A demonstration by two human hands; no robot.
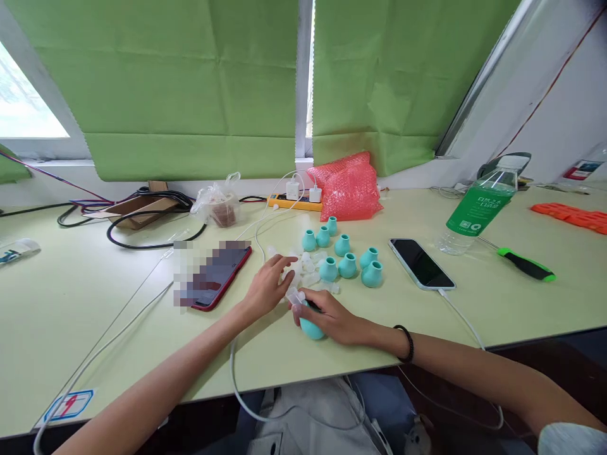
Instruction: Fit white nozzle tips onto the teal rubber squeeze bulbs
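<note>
My right hand is wrapped round a teal rubber bulb close to the table's front edge. A translucent plastic piece sits at the bulb's top, by my right thumb; how it is joined there I cannot make out. My left hand is just behind and to the left, thumb and fingers apart, at the edge of a loose pile of translucent plastic pieces. Several more teal bulbs stand upright behind and to the right of this pile, with their open necks up.
A phone with a red edge lies left of my hands. To the right are a white phone on a cable, a water bottle and a screwdriver. Red bubble wrap and a power strip lie at the back.
</note>
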